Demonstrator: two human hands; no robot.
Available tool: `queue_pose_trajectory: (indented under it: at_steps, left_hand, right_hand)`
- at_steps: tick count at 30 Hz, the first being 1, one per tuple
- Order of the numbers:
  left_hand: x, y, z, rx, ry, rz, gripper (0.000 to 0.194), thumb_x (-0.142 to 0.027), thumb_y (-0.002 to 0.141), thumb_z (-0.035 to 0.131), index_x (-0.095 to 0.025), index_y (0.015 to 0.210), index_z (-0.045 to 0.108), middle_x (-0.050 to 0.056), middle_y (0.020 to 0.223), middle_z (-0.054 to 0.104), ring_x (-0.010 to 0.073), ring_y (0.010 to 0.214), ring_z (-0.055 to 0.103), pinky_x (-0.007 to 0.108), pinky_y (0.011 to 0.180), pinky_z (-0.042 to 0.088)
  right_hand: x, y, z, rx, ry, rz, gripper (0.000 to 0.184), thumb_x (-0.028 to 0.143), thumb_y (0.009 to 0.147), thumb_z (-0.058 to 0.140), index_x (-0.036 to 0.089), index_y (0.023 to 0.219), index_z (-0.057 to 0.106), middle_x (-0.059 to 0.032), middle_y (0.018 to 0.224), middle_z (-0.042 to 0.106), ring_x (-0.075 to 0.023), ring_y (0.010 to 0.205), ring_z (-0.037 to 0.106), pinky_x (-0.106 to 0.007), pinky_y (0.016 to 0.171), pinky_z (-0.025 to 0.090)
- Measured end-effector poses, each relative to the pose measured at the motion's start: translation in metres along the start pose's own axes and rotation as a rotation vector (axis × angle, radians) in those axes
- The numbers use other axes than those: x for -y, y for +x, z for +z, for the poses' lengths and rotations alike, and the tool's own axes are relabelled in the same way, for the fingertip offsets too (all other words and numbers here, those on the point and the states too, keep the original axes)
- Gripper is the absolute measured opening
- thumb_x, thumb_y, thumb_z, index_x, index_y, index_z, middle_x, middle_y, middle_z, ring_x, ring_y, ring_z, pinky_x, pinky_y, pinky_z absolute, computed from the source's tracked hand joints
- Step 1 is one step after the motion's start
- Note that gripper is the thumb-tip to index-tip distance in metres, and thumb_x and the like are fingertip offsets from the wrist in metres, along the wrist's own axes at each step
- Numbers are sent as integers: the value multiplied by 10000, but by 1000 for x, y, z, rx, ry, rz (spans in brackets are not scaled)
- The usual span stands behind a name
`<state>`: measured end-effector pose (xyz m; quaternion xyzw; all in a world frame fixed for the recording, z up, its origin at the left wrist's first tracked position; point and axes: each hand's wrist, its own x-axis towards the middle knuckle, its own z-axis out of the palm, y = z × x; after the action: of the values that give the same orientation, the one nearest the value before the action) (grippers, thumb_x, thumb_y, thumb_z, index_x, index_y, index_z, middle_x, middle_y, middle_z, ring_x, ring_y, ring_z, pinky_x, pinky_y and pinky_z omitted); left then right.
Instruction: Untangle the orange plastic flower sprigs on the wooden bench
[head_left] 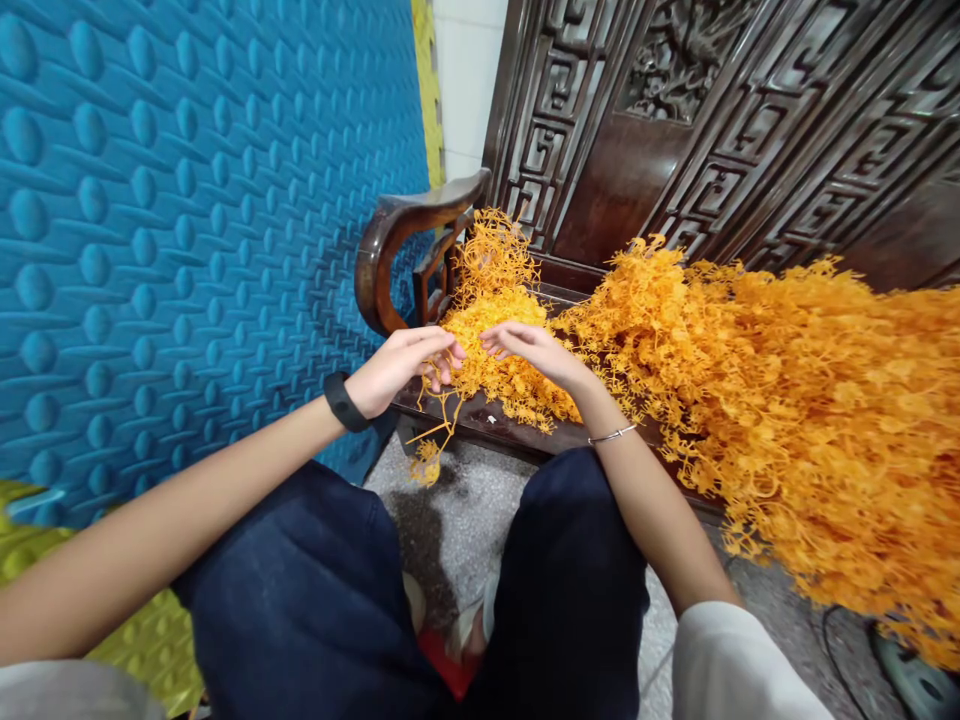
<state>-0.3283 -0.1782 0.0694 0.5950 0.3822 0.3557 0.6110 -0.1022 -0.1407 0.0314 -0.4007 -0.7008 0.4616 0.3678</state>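
Note:
My left hand (401, 368) and my right hand (532, 350) meet over a small heap of orange plastic sprigs (499, 345) on the seat of a dark carved wooden bench (495, 425). The fingers of both hands are curled and pinch orange sprigs between them. One loose strand (435, 435) hangs from under my left hand over the bench's front edge. A black band sits on my left wrist and a thin bracelet on my right. To the right lies a much larger pile of the same orange sprigs (817, 420).
A blue embossed foam mat (187, 200) stands to the left, with yellow-green mat (150, 640) below it. The bench's curved armrest (397, 230) and carved backrest (712, 120) rise behind. My knees in dark trousers (315, 590) straddle a grey speckled floor (465, 510).

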Motion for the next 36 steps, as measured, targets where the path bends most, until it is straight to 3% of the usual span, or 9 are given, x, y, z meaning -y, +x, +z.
queue_pose_trajectory:
  at_steps: [3, 7, 11, 17, 20, 24, 28, 33, 36]
  left_hand:
    - [-1, -1, 0, 2, -5, 11, 220, -327, 795, 559, -124, 743, 626, 23, 622, 597, 106, 572, 566, 208, 518, 446]
    - [-1, -1, 0, -12, -10, 31, 215, -329, 784, 566, -128, 738, 626, 24, 647, 604, 105, 571, 562, 213, 521, 445]
    - [1, -1, 0, -54, -3, 52, 196, -321, 768, 586, -132, 723, 615, 27, 691, 612, 101, 580, 555, 213, 516, 439]
    - [-1, 0, -8, -138, -109, 108, 261, -379, 748, 589, -123, 776, 625, 51, 789, 641, 118, 646, 589, 229, 569, 469]
    - [-4, 0, -14, -106, -218, 106, 483, -567, 786, 461, -126, 863, 642, 96, 863, 673, 172, 748, 635, 275, 631, 509]
    - [-3, -1, -21, -34, -266, 62, 784, -759, 773, 235, -119, 965, 646, 159, 905, 691, 247, 864, 660, 328, 671, 529]
    - [3, 1, -27, 138, -317, -66, 985, -859, 682, 151, -89, 1067, 630, 224, 1014, 683, 307, 1016, 633, 359, 755, 527]
    - [7, 5, -30, 420, -352, -215, 1039, -891, 619, 220, -72, 1130, 604, 231, 1068, 678, 322, 1060, 621, 393, 880, 483]
    - [5, 7, -27, 482, -349, -268, 935, -849, 649, 314, -90, 1108, 610, 216, 1036, 693, 317, 997, 646, 396, 852, 489]
  right_hand:
    - [8, -3, 20, 155, -9, -19, 370, 395, 695, 720, 225, 1013, 639, -36, 1031, 662, -161, 964, 609, -345, 880, 490]
    - [6, 0, 30, 245, -52, -1, 314, 319, 691, 732, 196, 969, 652, -7, 873, 672, -125, 790, 614, -309, 780, 511]
    - [9, -1, 30, 270, 28, 66, 263, 421, 780, 636, 161, 798, 667, -13, 739, 662, -102, 651, 600, -259, 635, 510]
    - [19, -6, 26, 253, 317, 98, 398, 548, 777, 597, 164, 858, 664, -33, 732, 659, -110, 629, 608, -234, 528, 517]
    - [21, -7, 26, 183, 400, 56, 441, 595, 795, 547, 174, 873, 651, -25, 703, 641, -102, 596, 590, -230, 527, 519]
    - [23, -7, 26, -52, 446, -26, 513, 678, 801, 451, 201, 895, 616, -11, 704, 597, -97, 632, 596, -214, 558, 531]
    - [26, -5, 28, -238, 498, -101, 517, 708, 783, 437, 237, 922, 598, -23, 821, 611, -119, 803, 629, -228, 679, 573]
    - [27, -3, 29, -362, 446, -148, 527, 702, 799, 410, 262, 1027, 588, -50, 1056, 620, -172, 1079, 587, -317, 862, 570]
    - [25, -2, 26, -415, 455, -162, 504, 678, 815, 414, 266, 1046, 589, -48, 1109, 606, -177, 1158, 550, -334, 923, 548]
